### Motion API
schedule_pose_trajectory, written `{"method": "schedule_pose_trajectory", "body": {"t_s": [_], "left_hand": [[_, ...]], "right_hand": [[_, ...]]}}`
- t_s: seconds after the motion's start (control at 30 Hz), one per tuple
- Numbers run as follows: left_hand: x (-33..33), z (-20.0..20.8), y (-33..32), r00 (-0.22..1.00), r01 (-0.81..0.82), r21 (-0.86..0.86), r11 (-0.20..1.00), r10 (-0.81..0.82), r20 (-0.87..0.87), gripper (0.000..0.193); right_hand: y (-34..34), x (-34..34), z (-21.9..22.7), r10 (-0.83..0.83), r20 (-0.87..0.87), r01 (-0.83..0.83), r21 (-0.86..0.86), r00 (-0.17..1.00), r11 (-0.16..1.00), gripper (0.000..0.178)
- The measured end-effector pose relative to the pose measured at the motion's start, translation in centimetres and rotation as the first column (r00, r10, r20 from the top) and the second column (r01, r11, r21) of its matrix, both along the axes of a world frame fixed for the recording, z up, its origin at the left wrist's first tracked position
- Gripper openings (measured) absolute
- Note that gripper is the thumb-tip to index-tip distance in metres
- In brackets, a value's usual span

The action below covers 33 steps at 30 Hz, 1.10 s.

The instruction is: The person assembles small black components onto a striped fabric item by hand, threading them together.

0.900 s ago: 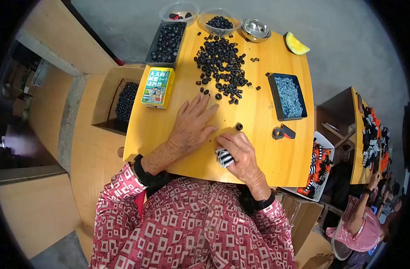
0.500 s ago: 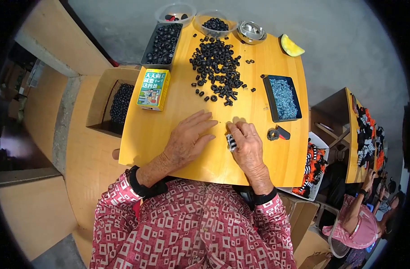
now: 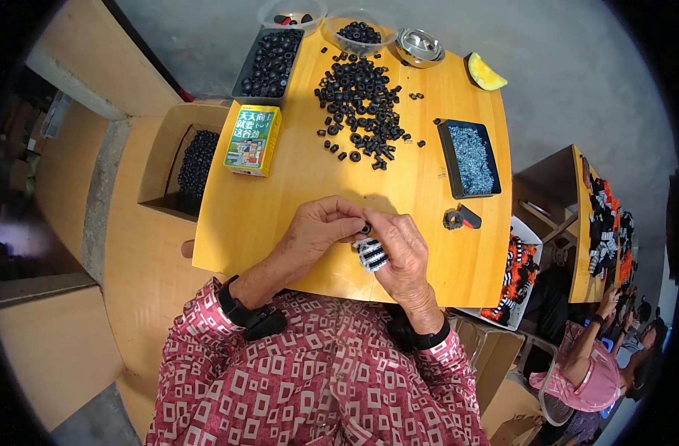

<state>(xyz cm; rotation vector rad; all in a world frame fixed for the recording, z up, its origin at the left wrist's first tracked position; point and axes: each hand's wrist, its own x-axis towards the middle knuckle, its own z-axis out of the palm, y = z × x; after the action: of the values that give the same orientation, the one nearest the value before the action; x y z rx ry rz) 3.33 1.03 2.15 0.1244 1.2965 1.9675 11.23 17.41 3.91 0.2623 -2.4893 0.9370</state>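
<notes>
Above the near part of the table, my left hand (image 3: 317, 229) and my right hand (image 3: 402, 256) meet at the fingertips. A small dark ring-shaped part (image 3: 366, 228) shows between them, with my left thumb and forefinger closed in a pinch at it. Curled against my right palm is a black-and-white striped knit piece (image 3: 371, 255), held by the lower fingers. My right thumb and forefinger reach to the ring as well. Fingers cover part of both things.
Loose black round parts (image 3: 360, 104) lie spread at the table's middle. Around them are a black tray of balls (image 3: 239, 91), a yellow-green box (image 3: 272, 149), a tray of bluish beads (image 3: 449, 152), a tape-like roll (image 3: 452, 219) and a melon slice (image 3: 488, 73). A co-worker (image 3: 588, 364) sits at right.
My left hand has moved right and closed from a flat, spread pose into a pinch. My right hand has lifted from the tabletop, and the striped piece shows more fully.
</notes>
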Motion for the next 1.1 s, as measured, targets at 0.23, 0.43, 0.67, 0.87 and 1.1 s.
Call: {"method": "schedule_pose_trajectory", "body": {"t_s": [0.23, 0.43, 0.67, 0.87, 1.1], "left_hand": [[0.4, -0.6, 0.0, 0.999, 0.033, 0.010, 0.999, -0.033, 0.036, 0.017], [0.2, -0.7, -0.3, 0.999, 0.042, 0.022, 0.999, -0.042, 0.025, 0.021], [0.1, -0.7, -0.4, 0.999, 0.049, 0.013, 0.999, -0.049, 0.010, 0.016], [0.2, -1.4, -0.6, 0.998, 0.043, 0.043, 0.998, -0.045, 0.034, 0.019], [1.2, -2.7, -0.1, 0.988, 0.000, 0.103, 0.995, 0.016, -0.152, 0.018]], "right_hand": [[0.4, 0.4, -0.7, -0.026, -0.023, 0.025, -0.018, 0.999, 1.000, 0.038], [0.4, 0.1, 0.0, -0.009, 0.009, 0.008, 0.031, 1.000, 0.999, 0.034], [0.2, 0.2, -0.4, -0.003, -0.007, 0.003, -0.033, 1.000, 0.999, 0.033], [0.5, 0.2, -0.2, 0.027, 0.063, -0.024, -0.045, 0.998, 0.999, 0.033], [1.8, 0.6, -0.3, 0.003, 0.139, -0.008, 0.031, 0.990, 1.000, 0.030]]}}
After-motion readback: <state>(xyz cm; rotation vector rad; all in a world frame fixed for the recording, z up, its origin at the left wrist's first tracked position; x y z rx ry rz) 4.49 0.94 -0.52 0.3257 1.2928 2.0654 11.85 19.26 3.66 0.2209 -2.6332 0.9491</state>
